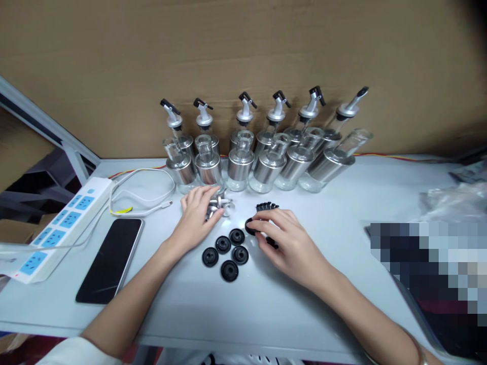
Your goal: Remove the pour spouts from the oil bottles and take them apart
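Apparently sorting, the right hand [292, 247] pinches a black disc [249, 226], next likely needing careful release; the left hand [197, 215] touches metal pieces [219, 202], hold unclear.

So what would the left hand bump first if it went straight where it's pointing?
Probably the little silver parts by the left hand's fingertips; how deep they sit is hard to tell.

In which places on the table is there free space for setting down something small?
Two patches look bare: between the right hand and the clear plastic, and between the forearms, nearer than the black discs. Crowded: around the left hand with its metal parts, and behind, where two rows of bottles stand.
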Demonstrator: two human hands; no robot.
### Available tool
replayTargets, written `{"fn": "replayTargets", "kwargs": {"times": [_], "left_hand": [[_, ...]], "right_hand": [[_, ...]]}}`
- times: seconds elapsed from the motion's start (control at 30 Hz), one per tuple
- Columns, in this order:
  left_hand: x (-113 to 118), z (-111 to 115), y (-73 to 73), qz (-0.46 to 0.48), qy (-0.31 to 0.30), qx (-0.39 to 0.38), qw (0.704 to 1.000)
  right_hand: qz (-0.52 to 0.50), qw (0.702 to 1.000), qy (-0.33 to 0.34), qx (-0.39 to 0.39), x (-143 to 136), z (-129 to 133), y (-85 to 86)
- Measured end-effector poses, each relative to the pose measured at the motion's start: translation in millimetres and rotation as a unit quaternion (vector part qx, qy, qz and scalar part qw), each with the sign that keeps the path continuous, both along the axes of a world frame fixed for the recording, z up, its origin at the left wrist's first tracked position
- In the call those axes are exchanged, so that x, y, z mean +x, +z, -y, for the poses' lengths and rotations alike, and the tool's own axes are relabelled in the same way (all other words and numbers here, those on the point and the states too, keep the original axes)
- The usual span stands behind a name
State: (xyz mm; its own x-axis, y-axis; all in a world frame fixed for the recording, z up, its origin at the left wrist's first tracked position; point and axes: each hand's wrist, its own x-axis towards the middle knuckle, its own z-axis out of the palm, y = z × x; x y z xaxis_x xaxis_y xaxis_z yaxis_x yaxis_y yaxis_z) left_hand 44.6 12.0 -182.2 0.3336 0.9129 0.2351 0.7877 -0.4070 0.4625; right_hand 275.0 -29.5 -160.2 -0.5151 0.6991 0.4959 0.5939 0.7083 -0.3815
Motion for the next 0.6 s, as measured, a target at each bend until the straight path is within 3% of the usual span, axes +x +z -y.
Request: {"fn": "replayTargets", "kwargs": {"times": [0.2,0.43,0.6], "left_hand": [[1.9,2.1,2.2,-0.037,-0.014,-0.022,0.999],[3.3,1.9,-2.1,-0.044,-0.015,-0.018,0.999],[2.8,0.5,-9.4,-0.027,-0.012,0.004,1.000]], "right_hand": [[0.101,0.991,0.018,-0.086,-1.6,1.9,3.7],[0.088,0.990,0.033,-0.109,-1.0,4.0,3.9],[0.074,0.980,0.054,-0.176,-3.9,5.3,2.2]]}}
